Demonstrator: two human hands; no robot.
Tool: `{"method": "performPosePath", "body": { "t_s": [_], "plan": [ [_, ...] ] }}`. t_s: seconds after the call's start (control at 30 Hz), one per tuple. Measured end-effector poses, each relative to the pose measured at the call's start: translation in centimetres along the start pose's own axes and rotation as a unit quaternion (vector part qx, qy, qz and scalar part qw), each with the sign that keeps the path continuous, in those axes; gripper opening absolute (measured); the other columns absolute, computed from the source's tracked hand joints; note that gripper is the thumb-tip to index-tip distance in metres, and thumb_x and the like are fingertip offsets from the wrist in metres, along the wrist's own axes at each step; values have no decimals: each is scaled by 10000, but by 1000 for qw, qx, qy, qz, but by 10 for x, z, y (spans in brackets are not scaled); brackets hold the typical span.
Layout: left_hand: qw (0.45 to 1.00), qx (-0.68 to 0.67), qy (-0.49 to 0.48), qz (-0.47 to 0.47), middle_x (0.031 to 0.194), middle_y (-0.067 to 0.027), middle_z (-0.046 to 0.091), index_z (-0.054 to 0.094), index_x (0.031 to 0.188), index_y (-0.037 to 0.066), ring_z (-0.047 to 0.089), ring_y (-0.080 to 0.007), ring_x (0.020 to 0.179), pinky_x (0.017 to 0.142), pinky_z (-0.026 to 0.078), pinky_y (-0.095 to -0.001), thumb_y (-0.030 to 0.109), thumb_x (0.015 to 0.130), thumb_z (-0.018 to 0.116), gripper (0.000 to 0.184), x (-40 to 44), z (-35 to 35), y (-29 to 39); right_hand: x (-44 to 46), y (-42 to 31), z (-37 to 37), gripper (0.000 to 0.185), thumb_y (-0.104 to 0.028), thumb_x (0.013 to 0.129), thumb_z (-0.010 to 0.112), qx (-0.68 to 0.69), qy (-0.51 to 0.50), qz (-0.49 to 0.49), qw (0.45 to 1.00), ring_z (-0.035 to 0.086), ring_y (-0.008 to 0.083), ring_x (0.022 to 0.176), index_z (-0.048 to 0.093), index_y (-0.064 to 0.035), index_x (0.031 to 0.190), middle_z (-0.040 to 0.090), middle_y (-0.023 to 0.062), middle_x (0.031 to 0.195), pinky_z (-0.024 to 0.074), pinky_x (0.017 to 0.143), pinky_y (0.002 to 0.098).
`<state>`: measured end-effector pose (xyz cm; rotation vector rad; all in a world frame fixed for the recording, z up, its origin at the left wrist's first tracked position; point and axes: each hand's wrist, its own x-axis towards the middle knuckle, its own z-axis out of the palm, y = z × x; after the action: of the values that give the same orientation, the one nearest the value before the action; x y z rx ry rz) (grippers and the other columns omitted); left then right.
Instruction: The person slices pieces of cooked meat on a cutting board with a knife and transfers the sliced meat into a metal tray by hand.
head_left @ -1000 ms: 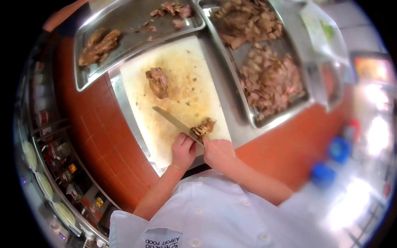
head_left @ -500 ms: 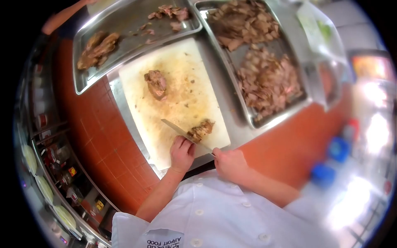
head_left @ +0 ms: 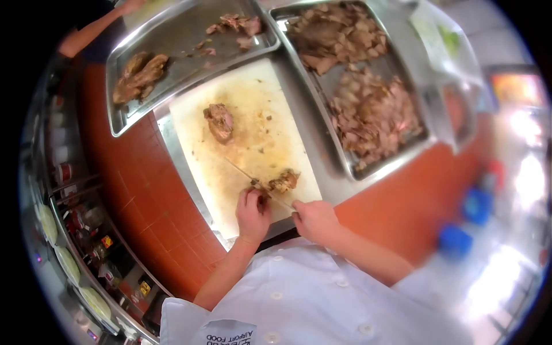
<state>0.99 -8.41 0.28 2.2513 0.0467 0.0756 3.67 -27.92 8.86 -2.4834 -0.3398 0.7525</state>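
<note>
My right hand [head_left: 315, 221] grips a knife [head_left: 237, 167] near the bottom of the white cutting board [head_left: 198, 161]. The thin blade slants up and left across the board, seen nearly edge-on. My left hand [head_left: 253, 213] has its fingers curled against the blade's near side, over a small dark piece of meat [head_left: 263, 201] that they partly hide. Just beyond the blade lies a browned chunk of cooked meat [head_left: 285, 181]. Higher on the board rests a larger cooked meat piece [head_left: 219, 123], apart from both hands.
One metal tray [head_left: 123, 118] at upper left bears meat chunks and scraps. Another tray [head_left: 347, 164] at right holds heaps of sliced meat [head_left: 376, 112]. A plastic bag [head_left: 440, 43] lies at upper right. Another person's arm [head_left: 95, 31] shows at upper left.
The knife blade has turned from showing its flat side to nearly edge-on. A small dark meat piece now shows at my left fingers, beside the chunk. The view has shifted slightly.
</note>
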Motion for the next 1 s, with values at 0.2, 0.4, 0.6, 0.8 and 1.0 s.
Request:
{"method": "performPosePath", "body": {
  "t_s": [0.2,0.4,0.6,0.8,1.0],
  "plan": [
    [989,-13,-46,-141,1288,-188,578,599,1323,8,655,-353,1032,838,571,-407,-36,808,710,528,21,-23,22,-36,21,-23,183,-149,948,675,276,76,140,948,677,302,586,709,13,1027,665,190,655,535,588,425],
    [993,23,-104,-58,1308,-192,572,585,1363,1,610,-382,1153,963,543,-425,-18,797,732,586,36,-21,21,-59,87,4,148,-120,979,664,480,-43,254,838,602,144,530,673,28,974,634,44,689,499,523,310],
    [991,3,-125,-49,1219,-170,582,610,1350,36,662,-320,1008,821,589,-360,-16,768,787,611,41,-4,28,-52,91,44,149,-128,978,682,550,-82,235,797,614,159,555,649,12,941,613,45,684,511,531,321],
    [989,-16,-135,-65,1195,-163,585,625,1324,15,670,-292,977,803,591,-349,-7,752,829,608,45,-5,34,-31,67,56,162,-142,973,676,567,-128,210,786,591,149,552,660,19,968,606,41,676,531,556,329],
    [983,-54,-122,-124,1182,-163,602,623,1313,26,668,-322,1016,854,596,-381,-11,766,824,583,49,-2,46,-29,73,61,163,-132,981,664,580,-144,185,780,592,136,601,694,28,999,611,50,680,560,591,343]
  ]
}}
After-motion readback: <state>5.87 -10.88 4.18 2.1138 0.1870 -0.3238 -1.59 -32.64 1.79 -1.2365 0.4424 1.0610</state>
